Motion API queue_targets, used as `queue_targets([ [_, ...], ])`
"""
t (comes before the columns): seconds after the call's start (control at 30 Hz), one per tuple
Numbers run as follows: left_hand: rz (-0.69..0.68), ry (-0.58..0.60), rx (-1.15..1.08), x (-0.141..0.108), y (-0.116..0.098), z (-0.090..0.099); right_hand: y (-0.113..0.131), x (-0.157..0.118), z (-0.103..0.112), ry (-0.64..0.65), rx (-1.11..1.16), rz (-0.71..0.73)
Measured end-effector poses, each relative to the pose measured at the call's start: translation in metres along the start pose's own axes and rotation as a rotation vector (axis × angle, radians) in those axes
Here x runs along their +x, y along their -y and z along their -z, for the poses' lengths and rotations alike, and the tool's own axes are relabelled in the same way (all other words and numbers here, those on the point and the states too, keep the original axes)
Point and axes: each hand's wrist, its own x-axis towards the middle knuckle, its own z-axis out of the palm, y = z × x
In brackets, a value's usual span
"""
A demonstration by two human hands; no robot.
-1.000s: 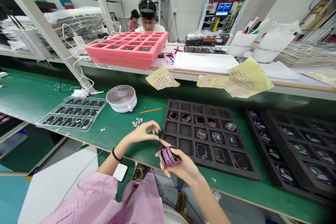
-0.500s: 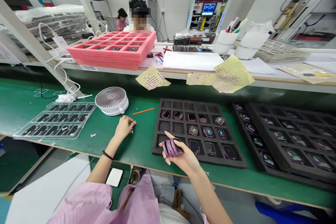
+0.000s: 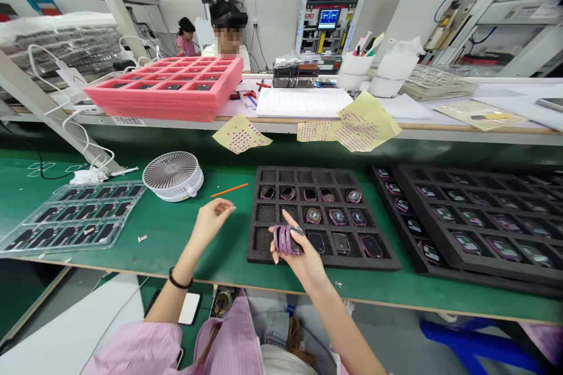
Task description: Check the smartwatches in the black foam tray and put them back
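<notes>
Several purple watch cases (image 3: 284, 240) are stacked side by side in my right hand (image 3: 303, 255), its fingers wrapped round them above the near left part of a black foam tray (image 3: 325, 263). More dark-faced watches (image 3: 314, 215) lie in that tray's compartments. My left hand (image 3: 213, 218) is over the green table (image 3: 176, 246), between a round white fan (image 3: 173, 176) and the foam tray. Its thumb and fingertips are brought together, and whatever may be between them is too small to make out. An orange stick (image 3: 229, 190) lies just beyond it.
At the left is a clear plastic tray (image 3: 115, 224) of black parts. More black foam trays (image 3: 479, 263) overlap at the right. A pink foam tray (image 3: 167, 99), papers (image 3: 303, 102) and pen cups stand on the raised shelf. Two people are behind it.
The view has shifted slightly to the right. My left hand has moved nearer the foam tray and the small pale pieces at its fingertips no longer show. My right hand still holds the purple cases.
</notes>
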Motion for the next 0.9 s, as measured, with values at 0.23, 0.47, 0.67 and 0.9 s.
queue_targets([
  [0.23, -0.211, 0.022, -0.516, -0.065, -0.095, -0.055, -0.008, -0.001, -0.012, -0.133, -0.088, 0.320],
  [0.47, -0.236, -0.101, -0.573, -0.074, -0.100, -0.071, -0.011, -0.001, -0.010, -0.221, -0.158, 0.435],
  [0.67, -0.261, -0.212, -0.554, -0.079, -0.097, -0.081, -0.019, -0.002, -0.007, -0.278, -0.268, 0.519],
  [0.9, -0.200, -0.188, -0.626, -0.081, -0.100, -0.087, -0.022, -0.002, -0.007, -0.299, -0.351, 0.602],
])
